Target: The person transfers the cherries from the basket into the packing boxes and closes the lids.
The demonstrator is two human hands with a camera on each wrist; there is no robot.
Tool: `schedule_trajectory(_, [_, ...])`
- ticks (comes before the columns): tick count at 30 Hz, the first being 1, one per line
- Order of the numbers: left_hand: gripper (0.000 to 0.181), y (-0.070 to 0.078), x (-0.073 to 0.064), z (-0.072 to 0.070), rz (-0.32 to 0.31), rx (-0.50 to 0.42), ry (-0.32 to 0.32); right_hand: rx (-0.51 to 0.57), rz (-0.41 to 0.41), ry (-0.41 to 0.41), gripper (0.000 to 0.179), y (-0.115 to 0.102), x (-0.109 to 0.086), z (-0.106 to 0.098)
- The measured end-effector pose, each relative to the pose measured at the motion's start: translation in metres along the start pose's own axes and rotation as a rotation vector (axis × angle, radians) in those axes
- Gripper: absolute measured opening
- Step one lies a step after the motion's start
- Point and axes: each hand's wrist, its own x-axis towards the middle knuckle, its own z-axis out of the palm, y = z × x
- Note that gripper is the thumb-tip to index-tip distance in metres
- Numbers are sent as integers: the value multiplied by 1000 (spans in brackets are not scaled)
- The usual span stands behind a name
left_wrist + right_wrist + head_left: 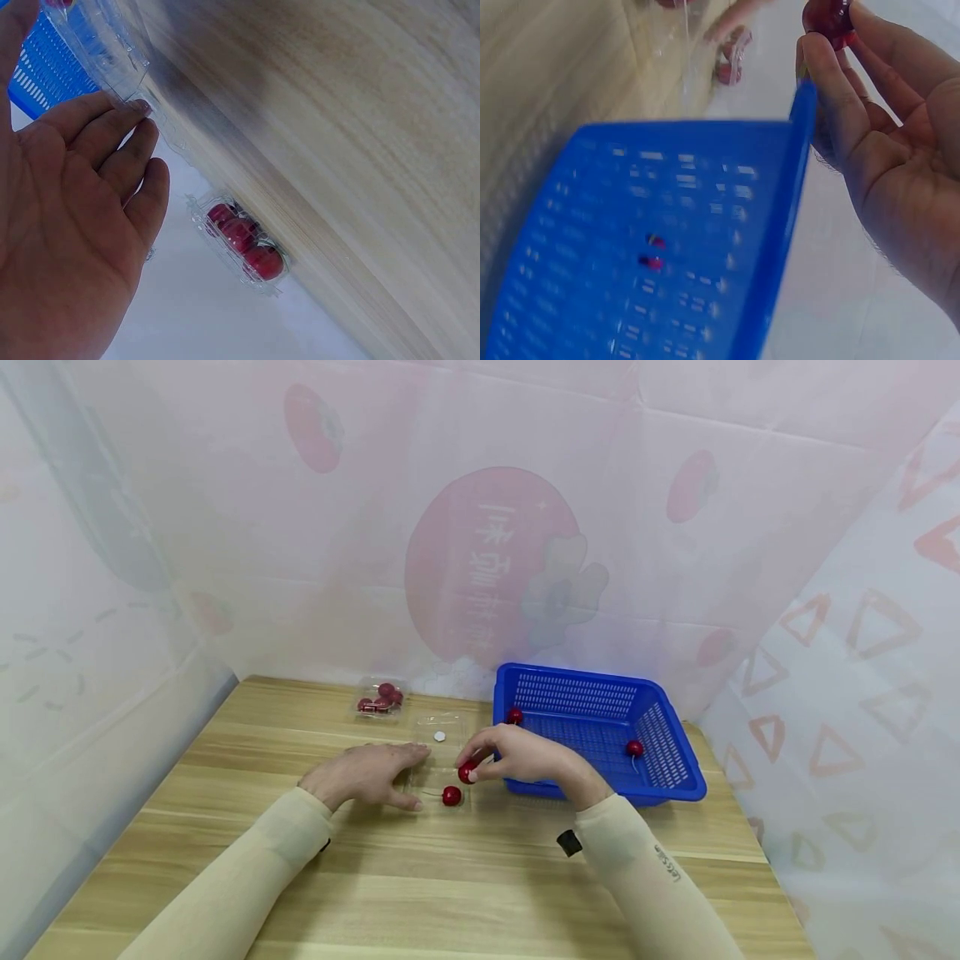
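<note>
My right hand (528, 754) pinches a red cherry (467, 772) between thumb and fingertips, just left of the blue basket. In the right wrist view the same cherry (827, 18) shows at the fingertips, above the basket's rim. An open clear plastic box (454, 727) lies between my hands, with a stemmed cherry (451, 796) in its near part and a white round sticker (439, 737) farther back. My left hand (367, 774) is at the box's left side, fingers extended. In the left wrist view its fingertips (141, 106) touch the clear plastic.
The blue basket (696, 783) stands at the right of the wooden table (390, 893), with one cherry (634, 748) at its right and another (514, 716) at its left. A second clear box (217, 251) holding several cherries sits at the table's back edge. Printed cloth hangs behind.
</note>
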Motion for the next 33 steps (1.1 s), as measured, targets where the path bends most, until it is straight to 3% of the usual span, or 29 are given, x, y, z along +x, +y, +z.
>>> schedule_trajectory(12, [101,0,-1,0,8,5,14,-81,10,-1,26,-12,30,31])
schedule_trajectory(17, [102,0,-1,-1,12,4,19,-117,57,29,25,-16,41,45])
schedule_trajectory(26, [101,-1,-1,0,21,-22,32,-240,59,97,22,-18,57,64])
schedule_trajectory(33, [102,-1,-1,1,18,-31,30,-210,111,115,22,-15,64,74])
